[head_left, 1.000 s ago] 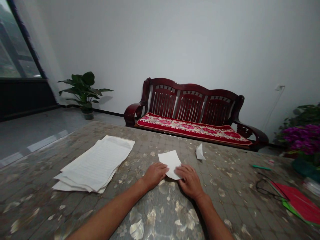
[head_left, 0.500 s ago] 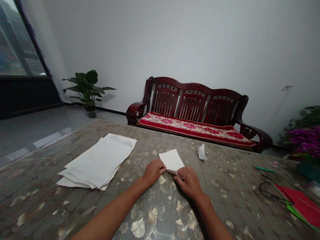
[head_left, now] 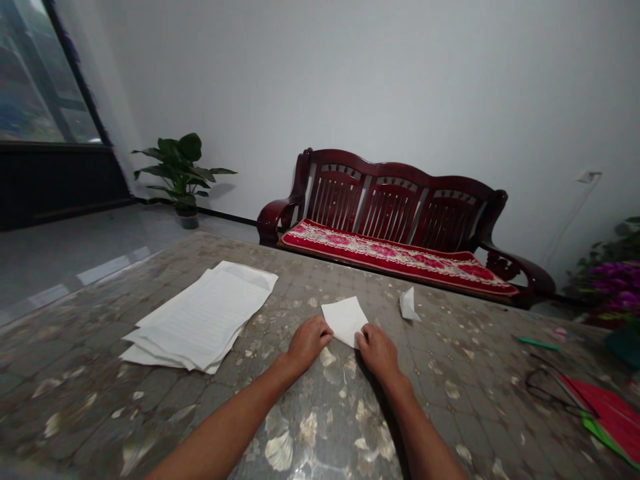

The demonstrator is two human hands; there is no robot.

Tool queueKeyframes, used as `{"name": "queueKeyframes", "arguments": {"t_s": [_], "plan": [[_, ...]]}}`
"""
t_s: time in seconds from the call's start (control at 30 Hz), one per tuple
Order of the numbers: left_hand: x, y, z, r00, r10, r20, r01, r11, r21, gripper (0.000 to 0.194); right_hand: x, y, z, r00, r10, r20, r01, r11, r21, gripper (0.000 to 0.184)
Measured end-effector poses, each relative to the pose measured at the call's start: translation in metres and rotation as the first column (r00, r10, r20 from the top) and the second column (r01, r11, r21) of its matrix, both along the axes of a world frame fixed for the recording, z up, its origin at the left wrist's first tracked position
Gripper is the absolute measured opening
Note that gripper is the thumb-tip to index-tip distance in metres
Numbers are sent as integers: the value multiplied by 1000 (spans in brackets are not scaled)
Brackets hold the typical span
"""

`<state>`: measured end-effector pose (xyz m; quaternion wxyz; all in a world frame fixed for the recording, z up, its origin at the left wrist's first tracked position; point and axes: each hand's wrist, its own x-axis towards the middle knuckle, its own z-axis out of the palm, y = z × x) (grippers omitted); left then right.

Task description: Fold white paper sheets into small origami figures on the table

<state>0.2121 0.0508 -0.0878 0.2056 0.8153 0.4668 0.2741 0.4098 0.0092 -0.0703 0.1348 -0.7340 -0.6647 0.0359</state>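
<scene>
A small folded piece of white paper lies on the patterned table between my hands. My left hand has its fingers closed at the paper's near left edge. On the near right corner, my right hand pinches the paper between thumb and curled fingers. Beyond it to the right stands a small folded paper piece, apart from both hands. To the left lies a loose stack of white paper sheets with faint ruled lines.
At the right are a green pen, dark-framed glasses and red and green sheets. A dark red wooden bench stands behind the table. A potted plant is at the back left, purple flowers at far right.
The paper's raised near edge now lies flatter. My right hand has shifted slightly up along the near right corner, while my left hand keeps its hold. The whole view has turned slightly.
</scene>
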Motion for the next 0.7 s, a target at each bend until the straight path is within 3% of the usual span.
{"name": "queueKeyframes", "arguments": {"t_s": [0.37, 0.7], "plan": [[5, 1, 2, 998, 62, -20, -63, 998, -17, 13, -4, 0, -9, 998, -61, -14, 62, 996, 65, 12], [13, 0, 7, 972, 140, -186, -140, 990, 12, 12, -9, -1, -8, 994, -105, 26, 103, 992, 70, 10]]}}
